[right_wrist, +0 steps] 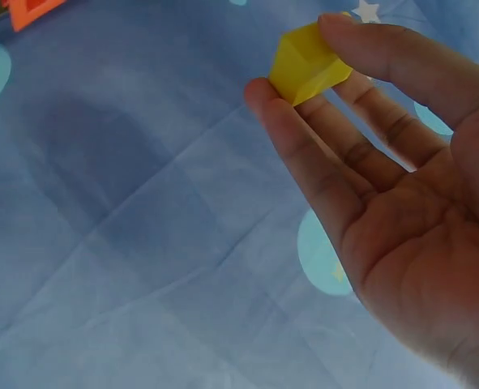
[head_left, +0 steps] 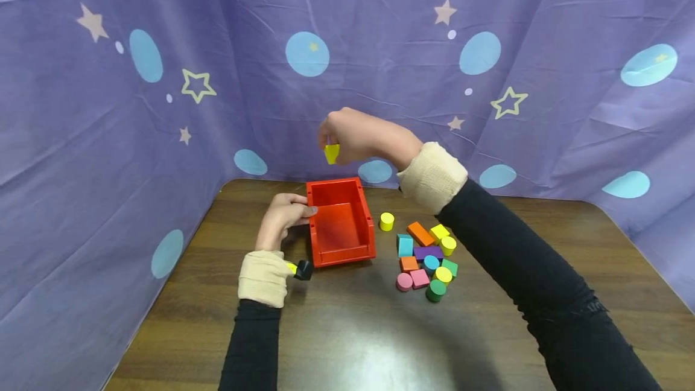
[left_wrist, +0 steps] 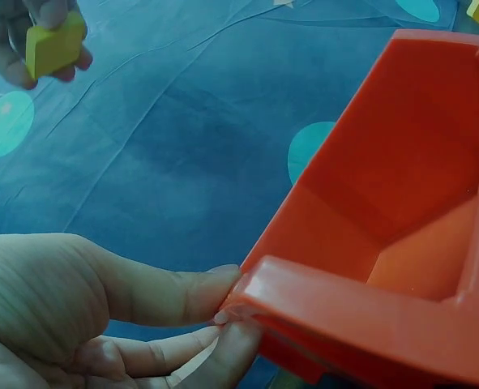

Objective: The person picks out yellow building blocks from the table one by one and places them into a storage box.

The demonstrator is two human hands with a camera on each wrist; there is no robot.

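A red open bin (head_left: 339, 228) stands on the wooden table (head_left: 347, 330); its inside looks bare. My left hand (head_left: 282, 217) holds the bin's left rim (left_wrist: 320, 296) between thumb and fingers. My right hand (head_left: 353, 136) hovers above the bin's far end and pinches a small yellow block (head_left: 332, 153) between thumb and fingertips (right_wrist: 304, 65). The same yellow block (left_wrist: 54, 44) shows at the top left of the left wrist view.
Several coloured blocks (head_left: 426, 255) lie in a cluster right of the bin, with a yellow cylinder (head_left: 387, 221) nearest it. A purple cloth with stars and blue dots (head_left: 347, 65) hangs behind and at both sides. The table's front is bare.
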